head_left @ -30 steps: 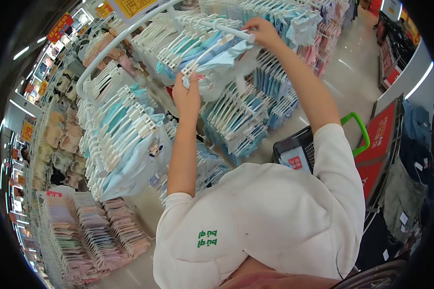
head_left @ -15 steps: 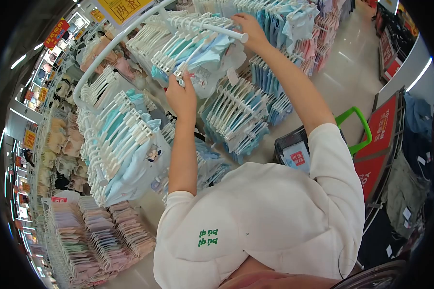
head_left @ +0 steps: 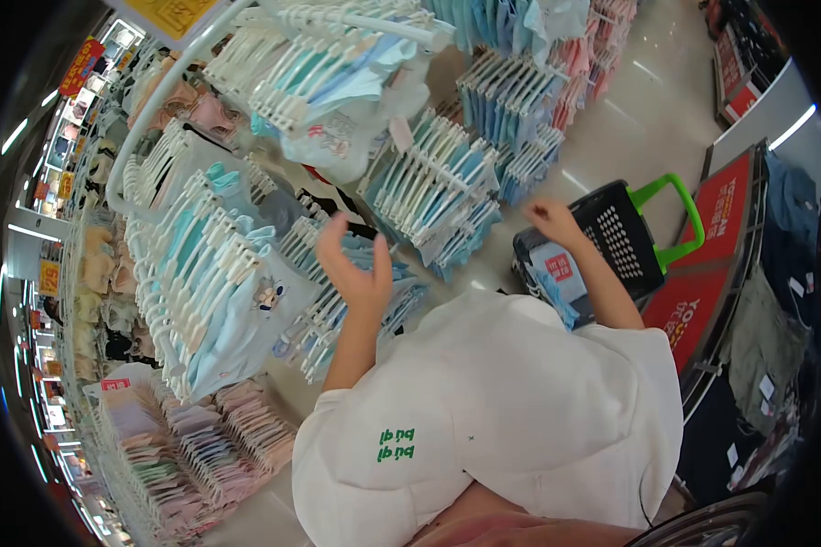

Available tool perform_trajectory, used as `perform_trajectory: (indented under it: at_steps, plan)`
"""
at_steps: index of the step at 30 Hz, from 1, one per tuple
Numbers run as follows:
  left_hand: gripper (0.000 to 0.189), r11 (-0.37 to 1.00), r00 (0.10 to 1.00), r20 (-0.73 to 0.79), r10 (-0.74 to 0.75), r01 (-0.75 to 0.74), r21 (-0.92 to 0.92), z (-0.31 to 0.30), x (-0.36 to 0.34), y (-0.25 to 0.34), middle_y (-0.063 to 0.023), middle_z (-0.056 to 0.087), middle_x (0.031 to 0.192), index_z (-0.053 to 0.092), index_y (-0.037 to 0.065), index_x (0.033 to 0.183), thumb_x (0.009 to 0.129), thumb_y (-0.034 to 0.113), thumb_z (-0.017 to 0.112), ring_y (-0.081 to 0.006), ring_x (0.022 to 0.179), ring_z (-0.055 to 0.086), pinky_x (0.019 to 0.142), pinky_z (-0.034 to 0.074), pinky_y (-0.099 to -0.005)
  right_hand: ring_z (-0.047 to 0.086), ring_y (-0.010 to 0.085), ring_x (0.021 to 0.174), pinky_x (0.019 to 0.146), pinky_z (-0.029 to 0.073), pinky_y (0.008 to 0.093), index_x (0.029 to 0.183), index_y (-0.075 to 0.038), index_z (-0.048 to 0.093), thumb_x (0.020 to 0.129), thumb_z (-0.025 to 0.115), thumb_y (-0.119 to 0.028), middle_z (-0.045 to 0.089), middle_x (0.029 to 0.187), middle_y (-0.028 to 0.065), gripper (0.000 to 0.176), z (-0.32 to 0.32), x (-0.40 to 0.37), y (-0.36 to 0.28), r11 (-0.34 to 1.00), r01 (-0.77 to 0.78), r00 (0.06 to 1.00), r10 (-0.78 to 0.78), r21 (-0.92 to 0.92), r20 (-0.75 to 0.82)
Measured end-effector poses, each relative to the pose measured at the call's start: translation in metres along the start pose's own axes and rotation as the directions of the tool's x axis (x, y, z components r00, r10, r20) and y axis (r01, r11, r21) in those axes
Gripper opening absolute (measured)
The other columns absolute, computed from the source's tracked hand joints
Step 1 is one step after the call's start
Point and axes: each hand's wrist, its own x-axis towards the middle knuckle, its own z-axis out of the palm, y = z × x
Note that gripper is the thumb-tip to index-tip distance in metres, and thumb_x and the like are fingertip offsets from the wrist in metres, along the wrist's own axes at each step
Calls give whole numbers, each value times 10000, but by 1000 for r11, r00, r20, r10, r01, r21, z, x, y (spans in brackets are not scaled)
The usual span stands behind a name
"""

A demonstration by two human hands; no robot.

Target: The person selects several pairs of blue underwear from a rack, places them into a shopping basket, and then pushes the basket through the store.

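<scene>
My left hand (head_left: 358, 272) is lifted in front of the racks, thumb and fingers spread, holding nothing. Just behind it hang light-blue underwear on white clip hangers (head_left: 306, 251). My right hand (head_left: 554, 221) is by the black shopping basket (head_left: 616, 228) with the green handle, its fingers curled in and nothing visible in them. Inside the basket lies a package with a red-and-white label (head_left: 561, 266), with some light-blue cloth (head_left: 556, 299) beside it. Above and left of my hands, underwear with a printed figure (head_left: 328, 137) hangs from the upper rail's end.
A curved white rack frame (head_left: 141, 137) carries more hangers of light-blue underwear (head_left: 210, 283) at left. Pink and purple folded garments (head_left: 201, 447) are low at left. Red sign panels (head_left: 716, 237) and dark trousers (head_left: 789, 283) line the right. Tiled aisle floor (head_left: 634, 109) runs between.
Both hands have left the hangers on the upper rail. My left hand has drawn back and opened; my right hand has come down to the basket. The basket shows more fully.
</scene>
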Motion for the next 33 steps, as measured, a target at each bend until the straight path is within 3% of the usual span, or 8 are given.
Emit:
perform_trajectory:
  at_steps: [3, 5, 8, 12, 19, 21, 24, 33]
  plan:
    - [376, 983, 921, 380, -89, 143, -115, 2, -58, -9, -146, 536, 964, 467, -1, 1072, 731, 72, 609, -238, 860, 513, 766, 397, -318, 523, 282, 547, 530, 409, 359, 676, -9, 566, 763, 583, -278, 552, 592, 133, 283, 35, -76, 85, 968, -202, 973, 216, -149, 85]
    - [248, 689, 680, 584, -444, 675, -263, 14, -106, -23, -102, 579, 874, 498, 12, 984, 761, 48, 600, -160, 751, 542, 698, 421, -258, 530, 315, 558, 527, 406, 395, 650, -19, 577, 737, 589, -336, 554, 595, 155, 329, 54, -127, 128, 912, -348, 918, 379, -219, 120]
    - [151, 373, 398, 678, -617, 907, -194, 17, -151, -36, -84, 602, 854, 511, 17, 917, 795, 59, 588, -93, 709, 537, 655, 418, -201, 567, 312, 620, 580, 430, 408, 680, -29, 605, 694, 607, -378, 580, 659, 176, 349, 73, -168, 161, 774, -576, 765, 624, -265, 161]
    - [91, 296, 302, 728, -615, 945, -141, 19, -152, -26, -38, 592, 754, 532, 16, 808, 815, 92, 581, -70, 680, 525, 635, 406, -190, 582, 319, 829, 744, 461, 386, 800, -32, 620, 644, 649, -319, 605, 867, 191, 328, 86, -195, 192, 610, -700, 593, 786, -372, 172]
    - [110, 501, 204, 778, -595, 850, 161, -4, -158, -56, -61, 612, 800, 551, 27, 745, 809, 107, 591, -86, 682, 534, 638, 420, -205, 541, 318, 944, 816, 438, 391, 952, -40, 578, 656, 583, -212, 563, 998, 166, 343, 114, -205, 217, 561, -764, 563, 821, -318, 95]
    - [88, 187, -72, 726, -684, 945, 269, -5, -160, -50, -70, 615, 819, 558, 37, 765, 815, 107, 580, -108, 707, 558, 645, 441, -215, 538, 312, 948, 818, 435, 391, 952, -41, 577, 655, 568, -197, 565, 993, 161, 336, 121, -205, 218, 588, -733, 592, 799, -341, 104]
    - [74, -127, -301, 677, -671, 947, 295, -3, -173, -39, -87, 619, 857, 558, 44, 782, 823, 105, 567, -130, 747, 581, 670, 465, -230, 534, 299, 946, 809, 434, 389, 952, -52, 576, 661, 553, -181, 571, 984, 146, 320, 131, -204, 225, 636, -662, 622, 761, -397, 185]
    - [86, -239, -402, 588, -702, 911, 336, -34, -230, -21, -96, 617, 895, 534, 47, 782, 833, 113, 555, -139, 804, 579, 726, 470, -244, 536, 267, 915, 748, 442, 366, 874, -81, 622, 696, 548, -178, 591, 947, 113, 216, 160, -201, 244, 591, -552, 602, 771, -588, 209]
